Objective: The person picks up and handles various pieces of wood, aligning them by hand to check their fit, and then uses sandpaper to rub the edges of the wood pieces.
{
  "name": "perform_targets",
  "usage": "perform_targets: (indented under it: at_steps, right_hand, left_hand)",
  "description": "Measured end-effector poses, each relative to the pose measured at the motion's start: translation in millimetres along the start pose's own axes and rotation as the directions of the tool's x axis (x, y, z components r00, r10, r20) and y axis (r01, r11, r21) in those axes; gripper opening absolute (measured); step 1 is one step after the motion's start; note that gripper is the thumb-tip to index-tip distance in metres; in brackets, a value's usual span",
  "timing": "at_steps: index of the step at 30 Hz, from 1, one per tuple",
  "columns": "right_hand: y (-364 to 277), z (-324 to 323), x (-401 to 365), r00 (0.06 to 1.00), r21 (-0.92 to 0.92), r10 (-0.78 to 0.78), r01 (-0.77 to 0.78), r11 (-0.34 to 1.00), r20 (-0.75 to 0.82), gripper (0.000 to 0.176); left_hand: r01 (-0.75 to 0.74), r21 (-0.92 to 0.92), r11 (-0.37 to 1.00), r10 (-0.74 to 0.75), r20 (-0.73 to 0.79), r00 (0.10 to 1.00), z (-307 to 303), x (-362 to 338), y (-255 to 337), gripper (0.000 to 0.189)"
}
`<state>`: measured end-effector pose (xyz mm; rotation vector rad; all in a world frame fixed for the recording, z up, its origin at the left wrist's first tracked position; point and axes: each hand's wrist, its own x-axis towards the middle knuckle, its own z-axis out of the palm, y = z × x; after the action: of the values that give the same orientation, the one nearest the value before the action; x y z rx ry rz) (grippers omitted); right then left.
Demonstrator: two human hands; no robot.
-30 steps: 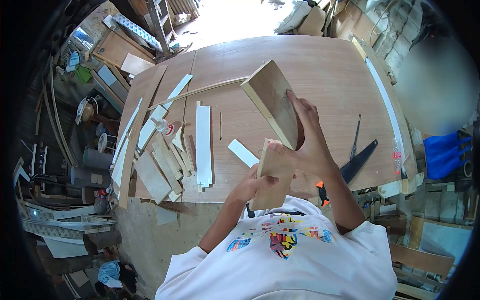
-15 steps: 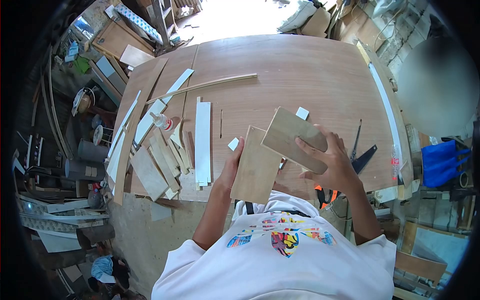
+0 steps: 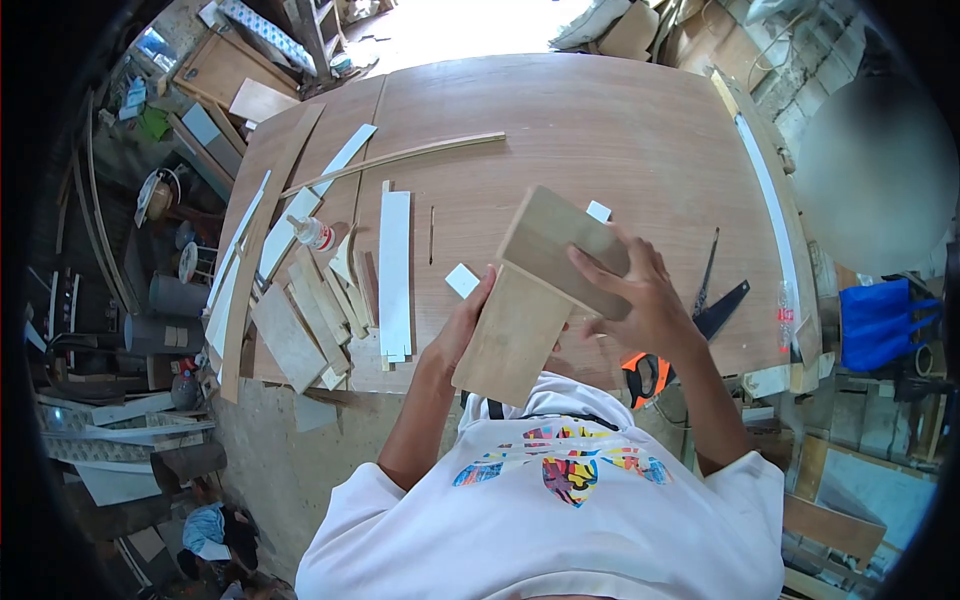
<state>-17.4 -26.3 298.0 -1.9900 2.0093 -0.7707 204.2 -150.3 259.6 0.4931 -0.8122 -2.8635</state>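
Observation:
My left hand [image 3: 466, 325] is closed on the left edge of a plain wooden board [image 3: 512, 335], held tilted above the table's front edge. My right hand [image 3: 645, 298] grips a second wooden board [image 3: 565, 240], with fingers spread over its upper face and the thumb lower down. The second board lies across the upper end of the first, and their edges appear to touch. Small white pieces lie beyond them, one a white square [image 3: 462, 280] near my left hand, the other a white block [image 3: 598, 211] behind the second board.
A handsaw [image 3: 722, 312] with an orange-black handle lies at the right front of the table [image 3: 600, 110]. On the left are a glue bottle [image 3: 317, 234], white strips [image 3: 396, 270] and several wood offcuts [image 3: 290, 335]. A plastic bottle [image 3: 785, 318] stands near the right edge.
The first board's top corner, earlier showing beside the second board, now meets its lower edge. Both boards have shifted slightly left in view, and more of the white square shows.

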Motion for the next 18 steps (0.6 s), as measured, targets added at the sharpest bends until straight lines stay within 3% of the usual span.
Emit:
perform_targets:
  at_steps: [7,10,12,16,17,18]
  right_hand:
    - [4,-7,0,1.000,-0.048,-0.011,0.012,0.999,0.029,0.088]
    - [3,-1,-2,0.998,-0.019,0.037,-0.036,0.999,0.042,0.088]
    - [-5,2,15,1.000,-0.014,-0.019,0.019,1.000,-0.001,0.088]
    - [-3,0,13,1.000,0.001,-0.006,0.006,1.000,0.026,0.088]
    - [6,1,0,0.999,0.041,-0.003,0.002,0.999,0.035,0.088]
    - [8,-1,-1,0.999,0.078,-0.006,0.002,0.997,0.046,0.089]
  left_hand:
    - [-0.038,-0.132,0.991,0.033,-0.039,0.999,-13,0,13,0.081]
    - [0.041,-0.050,0.998,-0.044,-0.067,0.997,-16,5,2,0.082]
    - [0.042,0.117,0.992,-0.031,-0.097,0.995,-13,11,-7,0.084]
    - [-0.003,-0.157,0.988,-0.010,-0.083,0.996,-10,-3,20,0.084]
    - [-0.071,0.009,0.997,0.071,-0.026,0.997,-23,-6,22,0.084]
    - [-0.086,0.008,0.996,0.086,-0.028,0.996,-23,-6,22,0.084]
